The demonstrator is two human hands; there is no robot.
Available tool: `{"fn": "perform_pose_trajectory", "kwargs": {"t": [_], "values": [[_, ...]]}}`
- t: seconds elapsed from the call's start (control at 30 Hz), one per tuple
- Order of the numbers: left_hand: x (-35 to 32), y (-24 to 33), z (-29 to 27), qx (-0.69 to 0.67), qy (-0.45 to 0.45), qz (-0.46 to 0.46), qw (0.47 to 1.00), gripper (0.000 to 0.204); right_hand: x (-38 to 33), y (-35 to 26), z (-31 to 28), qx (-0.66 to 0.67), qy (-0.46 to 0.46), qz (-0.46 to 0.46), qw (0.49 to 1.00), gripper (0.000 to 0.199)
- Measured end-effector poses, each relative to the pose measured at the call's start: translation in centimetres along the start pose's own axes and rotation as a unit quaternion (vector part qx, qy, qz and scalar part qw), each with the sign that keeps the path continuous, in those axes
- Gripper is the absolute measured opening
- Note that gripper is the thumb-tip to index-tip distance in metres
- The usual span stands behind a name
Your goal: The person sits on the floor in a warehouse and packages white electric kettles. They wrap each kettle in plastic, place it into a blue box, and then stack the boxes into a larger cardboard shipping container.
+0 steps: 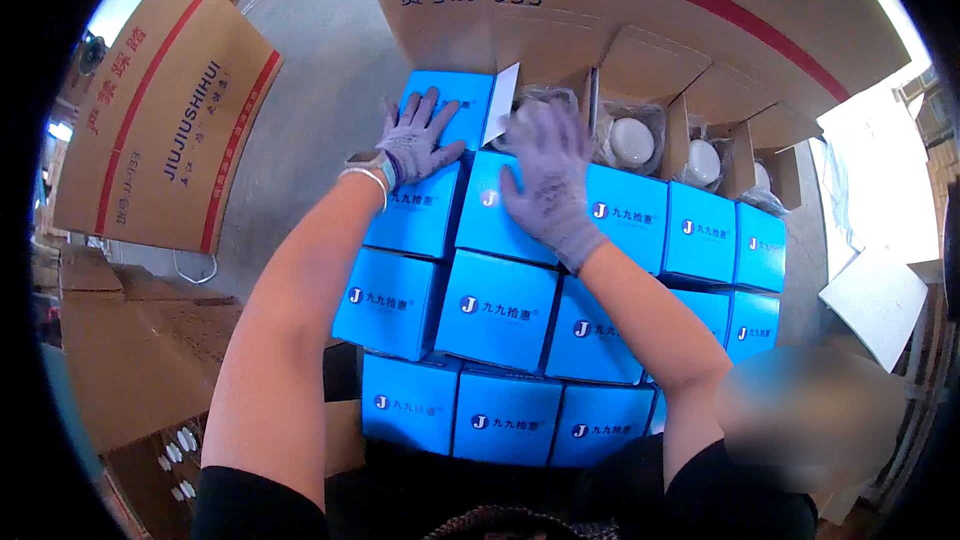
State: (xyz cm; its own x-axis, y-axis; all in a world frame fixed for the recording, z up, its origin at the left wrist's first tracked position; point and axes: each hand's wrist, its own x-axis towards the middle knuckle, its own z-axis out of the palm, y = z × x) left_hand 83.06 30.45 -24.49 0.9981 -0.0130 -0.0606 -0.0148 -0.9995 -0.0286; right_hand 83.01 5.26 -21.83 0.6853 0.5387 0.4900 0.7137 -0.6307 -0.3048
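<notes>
Blue printed boxes stand in rows in front of me. My left hand [425,137], in a thin greyish-purple glove, lies with spread fingers on a blue box [470,90] at the far left of the group. At that box's right side a white flap [501,105] stands up. My right hand [552,175], gloved alike, reaches over another blue box [500,210], its fingers stretched out and blurred, holding nothing that I can see. Its fingertips partly cover a plastic-wrapped item in an open box. Farther right, white round items [631,142] in clear plastic sit in open brown boxes.
Large brown cartons with red stripes stand behind the boxes [640,0] and at the left [165,120]. White sheets [880,300] lie at the right. More brown cardboard [150,340] is at the lower left, above several small white pieces [180,445]. Grey floor [310,60] shows between the cartons.
</notes>
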Motion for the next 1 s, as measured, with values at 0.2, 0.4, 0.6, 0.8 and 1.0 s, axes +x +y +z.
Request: {"fn": "perform_pose_trajectory", "kwargs": {"t": [0.2, 0.4, 0.6, 0.8, 1.0], "values": [[0.4, 8.8, 0.7, -0.075, 0.138, 0.185, 0.970, 0.044, -1.6, 3.2, -0.9, -0.177, -0.116, 0.065, 0.975, 0.072], [4.3, 7.6, -2.3, -0.200, 0.063, 0.154, 0.966, 0.030, 1.0, 1.2, 0.6, -0.037, -0.104, 0.075, 0.991, 0.066], [6.6, 6.9, -8.1, -0.012, 0.366, 0.126, 0.922, 0.039, 2.0, 4.2, 3.2, -0.093, -0.101, 0.095, 0.986, 0.041], [8.8, 8.4, -11.7, -0.149, 0.298, 0.090, 0.939, 0.050, 5.8, 5.6, 3.7, 0.051, -0.141, 0.230, 0.962, 0.027], [9.5, 7.4, -8.5, -0.216, -0.060, 0.123, 0.967, 0.050, 6.4, 9.9, 5.4, 0.048, -0.116, 0.146, 0.981, 0.034]]}}
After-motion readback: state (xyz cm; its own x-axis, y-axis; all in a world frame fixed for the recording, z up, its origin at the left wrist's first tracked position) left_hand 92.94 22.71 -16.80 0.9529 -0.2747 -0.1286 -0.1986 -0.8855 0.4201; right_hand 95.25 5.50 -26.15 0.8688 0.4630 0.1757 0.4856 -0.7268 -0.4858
